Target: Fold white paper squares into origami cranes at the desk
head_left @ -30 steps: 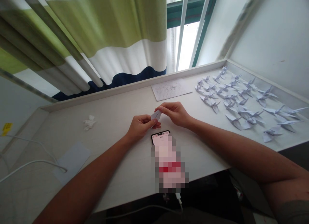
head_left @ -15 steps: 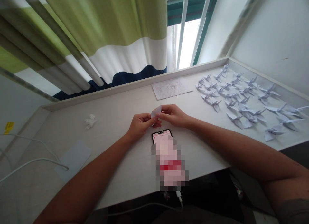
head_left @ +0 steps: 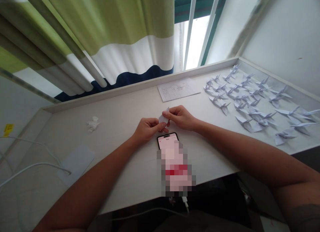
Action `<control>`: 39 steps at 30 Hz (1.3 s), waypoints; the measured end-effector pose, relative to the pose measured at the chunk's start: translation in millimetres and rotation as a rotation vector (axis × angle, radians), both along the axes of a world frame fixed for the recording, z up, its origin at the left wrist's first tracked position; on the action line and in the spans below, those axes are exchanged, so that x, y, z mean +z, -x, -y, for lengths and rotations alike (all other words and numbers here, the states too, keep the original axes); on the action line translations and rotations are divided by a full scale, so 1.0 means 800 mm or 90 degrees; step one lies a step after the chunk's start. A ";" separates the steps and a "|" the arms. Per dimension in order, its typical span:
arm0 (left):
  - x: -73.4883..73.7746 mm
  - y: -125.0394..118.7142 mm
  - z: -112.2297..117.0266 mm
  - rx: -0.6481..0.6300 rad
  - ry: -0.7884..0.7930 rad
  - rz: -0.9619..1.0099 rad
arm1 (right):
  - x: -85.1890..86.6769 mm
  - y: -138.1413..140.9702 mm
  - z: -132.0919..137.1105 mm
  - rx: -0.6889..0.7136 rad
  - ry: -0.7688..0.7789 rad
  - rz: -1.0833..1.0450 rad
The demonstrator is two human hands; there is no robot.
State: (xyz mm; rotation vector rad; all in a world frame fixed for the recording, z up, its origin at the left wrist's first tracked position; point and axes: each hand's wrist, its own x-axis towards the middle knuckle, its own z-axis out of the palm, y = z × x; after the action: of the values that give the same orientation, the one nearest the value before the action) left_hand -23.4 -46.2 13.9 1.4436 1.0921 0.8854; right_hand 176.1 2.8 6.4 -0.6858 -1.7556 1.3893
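Observation:
Between my two hands is a small folded piece of white paper (head_left: pixel 163 119), held up above the desk. My left hand (head_left: pixel 148 129) pinches its lower left side with the thumb in front. From the right, my right hand (head_left: pixel 179 117) grips its upper edge between thumb and fingers. Just below the hands lies a phone (head_left: pixel 168 137), its screen lit pink and mostly blurred out. Many folded paper cranes (head_left: pixel 246 106) stand in a group on the right side of the desk.
A printed sheet (head_left: pixel 178 89) lies near the back ledge. Crumpled white tissue (head_left: pixel 93 124) and a blank paper sheet (head_left: pixel 77 162) are on the left of the white desk (head_left: pixel 120 122). A white cable (head_left: pixel 32 167) crosses the left side; another cable (head_left: pixel 185 202) runs from the phone.
My right thumb has moved up along the paper, and the paper now shows more of its face. The right hand sits slightly different; the left still pinches.

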 end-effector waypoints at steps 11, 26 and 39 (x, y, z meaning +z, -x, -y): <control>0.000 -0.005 0.002 0.069 -0.027 0.021 | -0.006 0.003 -0.002 -0.055 0.058 -0.006; -0.024 0.003 -0.003 0.183 -0.305 -0.102 | 0.004 0.008 0.003 -0.067 0.172 -0.149; -0.027 0.006 -0.021 0.211 -0.151 0.091 | 0.003 0.012 0.010 -0.071 0.169 -0.139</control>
State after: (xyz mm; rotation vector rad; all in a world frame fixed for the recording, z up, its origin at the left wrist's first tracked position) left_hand -28.0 -29.2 -8.0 1.3847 1.1667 1.3721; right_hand 166.2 -5.5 8.6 -0.7305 -1.3573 1.5715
